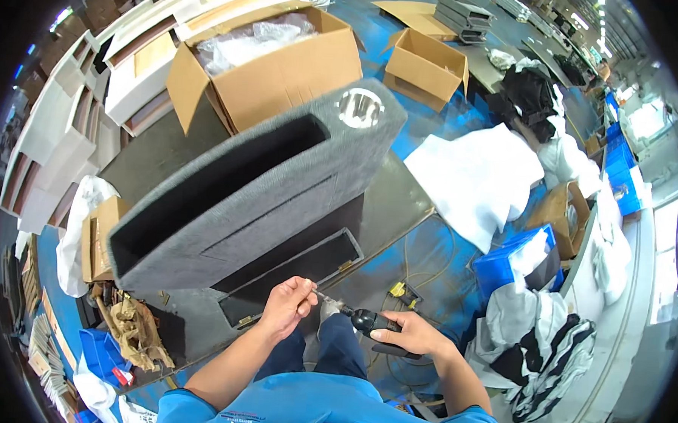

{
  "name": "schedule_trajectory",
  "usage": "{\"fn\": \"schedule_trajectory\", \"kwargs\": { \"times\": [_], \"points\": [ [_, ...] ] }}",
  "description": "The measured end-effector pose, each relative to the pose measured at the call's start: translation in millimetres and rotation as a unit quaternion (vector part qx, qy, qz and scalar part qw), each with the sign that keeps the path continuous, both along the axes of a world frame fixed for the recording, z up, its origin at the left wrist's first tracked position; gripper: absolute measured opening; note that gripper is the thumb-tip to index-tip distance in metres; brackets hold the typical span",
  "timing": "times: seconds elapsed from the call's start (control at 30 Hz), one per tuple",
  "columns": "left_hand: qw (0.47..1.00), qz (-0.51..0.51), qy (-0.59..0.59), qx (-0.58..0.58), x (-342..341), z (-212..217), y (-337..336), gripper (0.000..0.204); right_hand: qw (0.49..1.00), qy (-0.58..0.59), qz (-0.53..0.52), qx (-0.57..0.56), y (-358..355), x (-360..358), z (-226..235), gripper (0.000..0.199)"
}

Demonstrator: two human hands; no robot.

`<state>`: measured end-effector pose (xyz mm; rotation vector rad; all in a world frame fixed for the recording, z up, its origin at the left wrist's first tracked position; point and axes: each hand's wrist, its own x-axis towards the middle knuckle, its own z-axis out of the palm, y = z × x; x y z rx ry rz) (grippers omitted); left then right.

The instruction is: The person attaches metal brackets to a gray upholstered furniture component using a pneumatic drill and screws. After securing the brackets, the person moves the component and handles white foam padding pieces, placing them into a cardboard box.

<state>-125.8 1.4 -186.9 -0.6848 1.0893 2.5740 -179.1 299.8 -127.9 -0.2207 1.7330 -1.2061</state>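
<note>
R hand [413,334] nearest, fingers wrapped round grip of blk power drill [370,322], w/ its long thin bit [331,299] pointing up-left; L hand [289,308] at bit's tip, thumb & fingertips pinched tog., can't tell if on the bit itself or a small pc. Drill's in front of the person's blue shirt [300,399], above dk trousers [342,348]. Just beyond L hand: dk rect. flap [294,276] w/ brass-coloured hinges, at near edge of dk worktable [392,202]. On table, grey fabric-covered console [271,201], long open slot, silver cup holder [360,108] at R end. Farther: big cardboard box [292,77] w/ clear plastic wrap [256,40]; smaller open carton [427,68] to its R.
</note>
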Motion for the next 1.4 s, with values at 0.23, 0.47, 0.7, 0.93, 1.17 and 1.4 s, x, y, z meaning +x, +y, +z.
{"fn": "schedule_trajectory", "kwargs": {
  "times": [0.23,0.47,0.7,0.93,1.17,1.4],
  "points": [
    [0.995,0.086,0.002,-0.056,-7.5,96.8,4.0,0.018,0.978,0.185,0.048,0.085,-34.1,-7.0,116.3,0.059],
    [0.979,0.132,0.107,0.115,-45.8,160.6,-8.0,0.032,0.957,0.270,0.031,0.098,-73.0,-44.9,176.3,0.062],
    [0.994,-0.105,0.010,-0.015,-33.5,113.9,-20.7,0.036,0.866,0.478,0.003,0.147,-109.2,-206.7,173.2,0.066],
    [0.976,-0.074,-0.132,-0.157,-10.0,28.0,-12.3,0.031,0.785,0.589,0.079,0.178,-169.9,-348.3,131.6,0.062],
    [0.946,-0.038,-0.208,-0.246,-8.4,-49.2,-1.0,0.031,0.666,0.730,0.092,0.123,-182.4,-368.1,93.4,0.059],
    [0.704,-0.251,-0.209,-0.630,-48.1,-186.9,-36.2,0.063,0.779,0.600,0.140,0.115,-181.5,-373.7,110.5,0.063]
  ]
}}
